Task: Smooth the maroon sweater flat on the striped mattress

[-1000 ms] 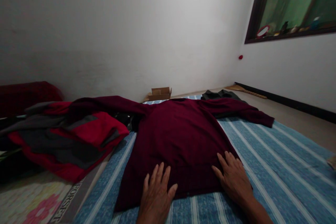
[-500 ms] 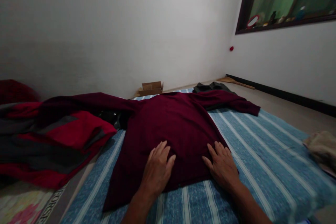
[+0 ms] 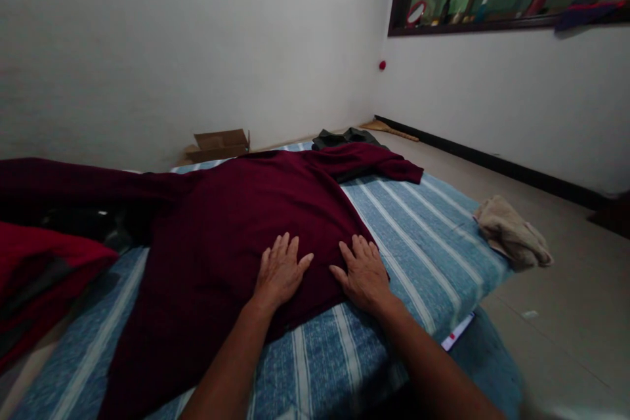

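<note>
A dark maroon long-sleeved top (image 3: pixel 231 210) lies spread on the blue striped bed cover (image 3: pixel 408 230), its sleeves stretched out to both sides. Palm down on the lower middle of the top rests my left hand (image 3: pixel 281 270), fingers apart. My right hand (image 3: pixel 363 272) also lies flat, near the right side of the hem. Neither hand grips the cloth. The left sleeve runs out of view over a dark object that I cannot make out.
Red and grey clothing (image 3: pixel 44 275) is heaped at the left. An open cardboard box (image 3: pixel 219 144) stands by the wall, and a dark folded garment (image 3: pixel 347 138) lies beyond the right sleeve. A beige cloth (image 3: pixel 512 233) hangs over the bed's right corner, above the tiled floor (image 3: pixel 566 315).
The view has turned to the right, so the top appears further left and more floor shows. Both hands stay flat on the top, the left one now closer to the right.
</note>
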A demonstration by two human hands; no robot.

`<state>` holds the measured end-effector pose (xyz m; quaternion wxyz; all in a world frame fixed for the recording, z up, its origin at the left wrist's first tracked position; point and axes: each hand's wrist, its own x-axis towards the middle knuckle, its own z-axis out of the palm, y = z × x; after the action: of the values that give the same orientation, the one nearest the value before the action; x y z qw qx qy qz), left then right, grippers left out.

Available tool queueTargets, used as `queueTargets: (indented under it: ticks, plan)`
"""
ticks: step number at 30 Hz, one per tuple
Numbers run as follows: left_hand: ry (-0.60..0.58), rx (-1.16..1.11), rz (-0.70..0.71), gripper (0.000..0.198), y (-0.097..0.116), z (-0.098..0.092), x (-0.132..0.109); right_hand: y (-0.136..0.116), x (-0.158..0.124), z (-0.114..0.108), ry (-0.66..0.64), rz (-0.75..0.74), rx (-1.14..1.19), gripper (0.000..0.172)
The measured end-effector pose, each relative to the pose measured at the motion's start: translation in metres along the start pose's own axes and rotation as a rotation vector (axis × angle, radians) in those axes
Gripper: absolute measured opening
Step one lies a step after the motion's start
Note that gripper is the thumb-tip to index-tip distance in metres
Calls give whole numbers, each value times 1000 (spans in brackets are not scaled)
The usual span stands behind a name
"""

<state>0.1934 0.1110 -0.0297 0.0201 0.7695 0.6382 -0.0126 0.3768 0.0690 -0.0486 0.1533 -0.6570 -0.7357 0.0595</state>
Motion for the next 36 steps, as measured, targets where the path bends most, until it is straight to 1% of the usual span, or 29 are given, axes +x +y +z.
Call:
queueTargets:
  ticks: [5, 14, 18, 36]
  plan:
    - [-35, 12, -28, 66, 2, -2, 4, 0, 0, -1, 10, -4, -10, 62]
    - [-62, 1, -37, 72, 1, 3, 8, 1, -1, 0, 4, 4, -11, 62]
    - [-48, 5, -32, 72, 2, 3, 7, 1, -1, 0, -3, 5, -17, 62]
    - [-53, -5, -35, 71, 3, -1, 5, 1, -2, -2, -11, 7, -14, 61]
